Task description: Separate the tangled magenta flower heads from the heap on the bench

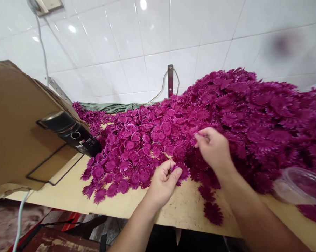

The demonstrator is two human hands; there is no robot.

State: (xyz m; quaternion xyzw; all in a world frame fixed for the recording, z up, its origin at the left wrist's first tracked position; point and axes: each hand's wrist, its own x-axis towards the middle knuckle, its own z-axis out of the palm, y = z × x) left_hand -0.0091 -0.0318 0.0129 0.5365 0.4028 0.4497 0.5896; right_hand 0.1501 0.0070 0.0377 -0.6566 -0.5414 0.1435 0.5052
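Note:
My left hand (164, 183) pinches a purple artificial flower piece (183, 173) between thumb and fingers, just above the table's front part. My right hand (212, 145), a little farther back and to the right, is closed on a small purple petal piece (193, 132); motion blurs it slightly. Around and behind both hands spreads a big heap of purple flower pieces (233, 115), layered flat with toothed edges. It rises highest at the right, against the wall. A few loose flower pieces (212, 212) lie below my right wrist.
A cardboard box (13, 129) stands at the left, with a black flask (71, 133) leaning beside it and a black wire stand (42, 164). At the right sits a clear plastic tub (302, 185). A metal bracket (170, 80) is on the tiled wall behind the tan tabletop (60, 196).

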